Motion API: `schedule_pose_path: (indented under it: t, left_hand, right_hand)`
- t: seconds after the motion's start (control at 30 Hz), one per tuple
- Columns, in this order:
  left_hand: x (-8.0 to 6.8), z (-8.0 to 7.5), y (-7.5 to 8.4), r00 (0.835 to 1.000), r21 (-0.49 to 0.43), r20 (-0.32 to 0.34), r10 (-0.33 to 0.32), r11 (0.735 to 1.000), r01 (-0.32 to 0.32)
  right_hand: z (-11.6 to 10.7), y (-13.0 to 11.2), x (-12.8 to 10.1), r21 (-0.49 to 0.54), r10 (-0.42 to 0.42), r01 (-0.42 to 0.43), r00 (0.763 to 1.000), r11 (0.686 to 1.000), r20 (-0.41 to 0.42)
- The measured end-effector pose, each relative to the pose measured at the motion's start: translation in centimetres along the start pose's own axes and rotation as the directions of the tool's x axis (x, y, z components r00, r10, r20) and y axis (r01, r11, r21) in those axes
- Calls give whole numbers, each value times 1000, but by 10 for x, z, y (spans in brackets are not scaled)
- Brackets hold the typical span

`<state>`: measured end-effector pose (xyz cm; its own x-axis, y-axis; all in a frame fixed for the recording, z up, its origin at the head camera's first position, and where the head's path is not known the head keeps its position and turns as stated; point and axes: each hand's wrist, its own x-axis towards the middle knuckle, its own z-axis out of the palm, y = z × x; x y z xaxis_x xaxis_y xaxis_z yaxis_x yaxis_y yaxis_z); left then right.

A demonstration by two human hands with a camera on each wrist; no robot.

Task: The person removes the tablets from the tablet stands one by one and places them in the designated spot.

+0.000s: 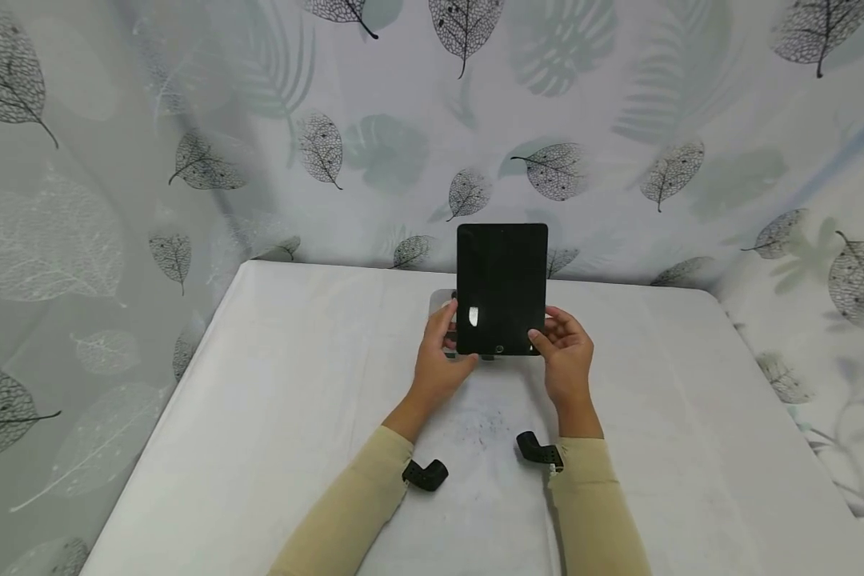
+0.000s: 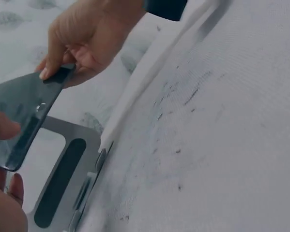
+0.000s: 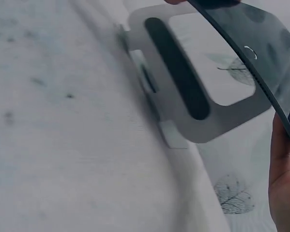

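Both hands hold a black tablet [image 1: 502, 280] upright by its lower part, its dark screen toward me and its round home button low down. My left hand [image 1: 438, 370] grips the lower left edge, with fingers partly hidden behind it. At the lower right corner, my right hand [image 1: 568, 358] pinches the tablet, thumb on the front and fingers behind. A grey tablet stand [image 3: 205, 131] with a dark pad strip [image 3: 177, 67] and a cut-out window stands behind the tablet. In the head view the tablet covers most of this stand [image 1: 441, 299].
A white cloth covers the table [image 1: 317, 384], with dark smudges [image 1: 486, 428] in front of the stand. Leaf-patterned curtain [image 1: 396, 120] hangs behind and at the sides. Each wrist carries a black camera mount [image 1: 426, 475].
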<state>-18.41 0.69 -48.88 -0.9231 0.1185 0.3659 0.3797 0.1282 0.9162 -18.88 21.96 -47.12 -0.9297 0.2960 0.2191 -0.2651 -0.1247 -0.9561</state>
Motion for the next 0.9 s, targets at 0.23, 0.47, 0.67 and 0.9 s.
schedule_pose_path:
  t: [0.23, 0.47, 0.67, 0.9]
  left_hand:
    - [-1, 12, 12, 998, 87, 62, -18, 996, 13]
    - [1, 28, 17, 994, 57, 113, 3, 998, -10]
    - [2, 47, 20, 991, 36, 132, -7, 999, 2]
    - [-8, 78, 17, 989, -49, 144, 29, 999, -22]
  right_hand:
    - [-16, -19, 6, 53, 64, -63, 998, 997, -9]
    - [-39, -34, 10, 105, 120, -120, 993, 987, 9]
    - [-67, -43, 11, 54, 130, -133, 990, 990, 61]
    - [-106, -48, 6, 58, 162, -168, 982, 984, 101]
